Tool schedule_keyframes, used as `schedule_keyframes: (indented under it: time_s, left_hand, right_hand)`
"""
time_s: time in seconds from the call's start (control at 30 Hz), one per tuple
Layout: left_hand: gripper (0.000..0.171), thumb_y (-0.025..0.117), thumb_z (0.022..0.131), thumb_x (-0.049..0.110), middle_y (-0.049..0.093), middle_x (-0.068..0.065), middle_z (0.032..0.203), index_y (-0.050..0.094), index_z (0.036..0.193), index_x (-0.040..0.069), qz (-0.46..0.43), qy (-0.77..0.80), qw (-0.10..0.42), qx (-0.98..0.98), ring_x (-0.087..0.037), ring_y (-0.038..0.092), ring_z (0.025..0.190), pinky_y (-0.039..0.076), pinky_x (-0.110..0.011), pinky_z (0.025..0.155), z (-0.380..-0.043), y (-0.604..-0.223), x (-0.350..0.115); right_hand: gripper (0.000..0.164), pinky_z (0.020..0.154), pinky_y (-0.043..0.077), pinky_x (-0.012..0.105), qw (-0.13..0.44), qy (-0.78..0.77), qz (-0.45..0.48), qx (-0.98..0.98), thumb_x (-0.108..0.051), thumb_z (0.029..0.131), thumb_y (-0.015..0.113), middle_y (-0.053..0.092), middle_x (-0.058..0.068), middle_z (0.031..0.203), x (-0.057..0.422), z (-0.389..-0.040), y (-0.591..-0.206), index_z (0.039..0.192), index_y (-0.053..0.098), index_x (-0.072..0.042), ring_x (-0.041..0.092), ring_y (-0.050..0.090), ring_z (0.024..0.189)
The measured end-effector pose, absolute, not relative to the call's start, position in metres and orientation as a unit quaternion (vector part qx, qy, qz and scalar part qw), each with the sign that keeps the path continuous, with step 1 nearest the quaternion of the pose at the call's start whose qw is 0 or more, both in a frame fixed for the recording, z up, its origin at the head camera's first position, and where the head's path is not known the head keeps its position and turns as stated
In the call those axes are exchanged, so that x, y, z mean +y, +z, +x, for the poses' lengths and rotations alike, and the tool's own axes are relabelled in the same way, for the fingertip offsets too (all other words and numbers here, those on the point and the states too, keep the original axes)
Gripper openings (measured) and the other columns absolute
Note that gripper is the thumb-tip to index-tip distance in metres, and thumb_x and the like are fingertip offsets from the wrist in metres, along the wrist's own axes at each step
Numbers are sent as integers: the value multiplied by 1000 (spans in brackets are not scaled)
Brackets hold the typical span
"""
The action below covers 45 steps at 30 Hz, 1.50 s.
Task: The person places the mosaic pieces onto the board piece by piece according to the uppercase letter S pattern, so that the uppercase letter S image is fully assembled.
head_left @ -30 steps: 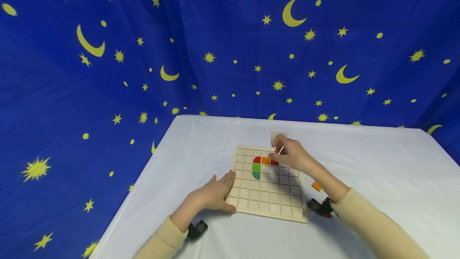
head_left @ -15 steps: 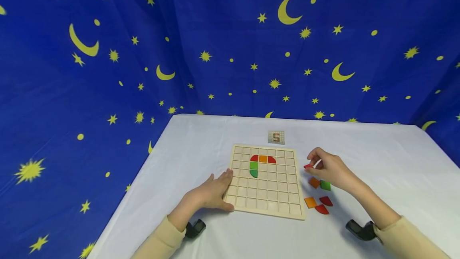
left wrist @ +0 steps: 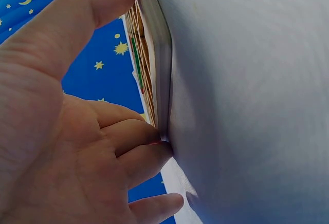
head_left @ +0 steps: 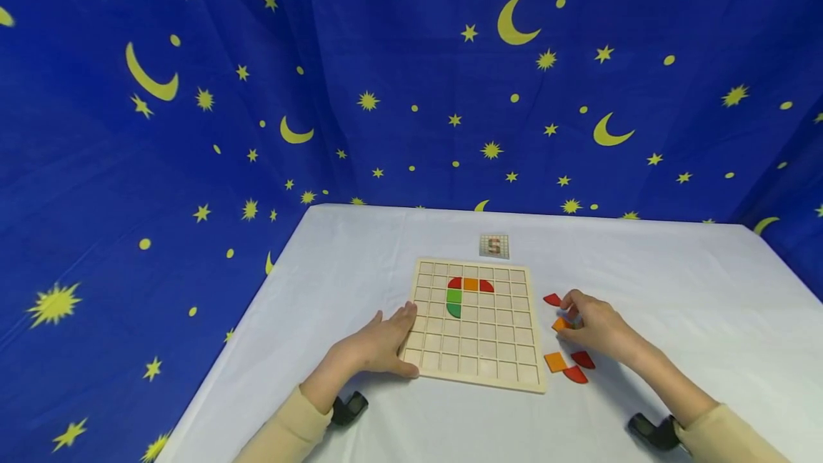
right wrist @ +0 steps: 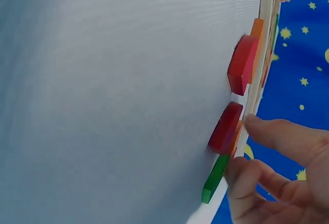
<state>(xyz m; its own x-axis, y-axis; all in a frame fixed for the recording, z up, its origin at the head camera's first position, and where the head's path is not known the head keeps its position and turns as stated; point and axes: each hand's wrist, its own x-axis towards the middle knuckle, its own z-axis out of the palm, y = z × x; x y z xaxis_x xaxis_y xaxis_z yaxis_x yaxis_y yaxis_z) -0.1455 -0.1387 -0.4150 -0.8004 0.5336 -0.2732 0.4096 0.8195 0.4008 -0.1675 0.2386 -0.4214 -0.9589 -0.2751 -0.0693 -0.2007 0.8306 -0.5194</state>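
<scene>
The fingers of my left hand (head_left: 379, 345) are extended along the left edge of a wooden grid board (head_left: 504, 381), thumb near its front corner. In the left wrist view, fingertips touch the board's side. To the board's right, my right hand (head_left: 601, 327) has thumb and fingers curled at an orange square tile (head_left: 561, 324), pinching it. A green tile (right wrist: 215, 180) shows by those fingers in the right wrist view; the hand hides it in the head view. On the board sit red corner tiles (head_left: 486, 286), an orange square (head_left: 471, 284), a light green square (head_left: 454, 296) and a dark green rounded tile (head_left: 454, 310).
A red rounded tile (head_left: 552, 299) lies beyond the right hand's fingers. Nearer are another orange square (head_left: 555, 362) and two red rounded tiles (head_left: 576, 375). A small pattern card (head_left: 494, 246) lies behind the board. A starry blue cloth (head_left: 411, 77) hangs behind the white table.
My right hand left the board with the red corner tile lying there, moved right, held a red rounded tile, let it go on the table and shifted to the orange square. My left hand stayed put.
</scene>
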Motion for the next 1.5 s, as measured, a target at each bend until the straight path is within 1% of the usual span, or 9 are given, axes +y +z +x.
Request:
schedule_keyframes:
  time_s: [0.27,0.37,0.6,0.7,0.97,1.23,1.5]
  left_hand:
    - [105,77,75,42,20,-22,152,18,147,-8,251,161,190,935,-29,21,139,13,-55,110,-146,-415,-139]
    - [105,77,75,42,20,-22,152,18,146,-8,250,162,190,935,-29,21,139,13,-55,110,-146,-414,-139]
    - [105,77,75,43,20,-21,152,18,147,-8,250,159,189,936,-29,21,139,14,-54,110,-145,-416,-139]
    - [105,77,75,43,20,-21,152,19,147,-8,250,158,189,936,-29,21,139,14,-54,110,-145,-417,-139]
    - [105,77,75,43,20,-21,152,18,147,-8,252,158,189,936,-29,21,139,14,-54,110,-145,-417,-139]
    - [105,77,75,43,20,-22,152,19,147,-8,252,157,189,936,-29,21,139,14,-54,110,-145,-416,-139]
    - [104,77,75,42,20,-21,152,19,146,-8,251,156,189,936,-29,21,139,14,-54,110,-144,-414,-139]
  right_hand:
    - [33,56,47,28,67,-252,-130,957,-8,75,76,56,3,78,237,-168,-425,99,55,-1,17,49,66]
    - [32,56,48,27,68,-254,-126,957,-8,75,76,56,2,78,236,-168,-425,99,55,-1,16,50,65]
    - [39,55,50,28,66,-281,-111,951,-13,78,75,58,7,83,237,-169,-416,106,52,4,18,54,67]
    - [40,56,51,29,57,-289,-120,948,-13,78,75,59,8,85,236,-170,-409,106,52,5,19,55,70]
    - [38,59,50,27,36,-300,-145,942,-10,79,74,59,4,82,227,-173,-397,108,55,6,17,54,71]
    - [39,62,51,27,29,-310,-180,933,-6,79,73,60,4,86,205,-177,-384,111,56,7,17,57,75]
    - [36,61,51,25,25,-325,-230,917,-4,79,73,60,3,85,180,-183,-381,110,57,6,16,57,76]
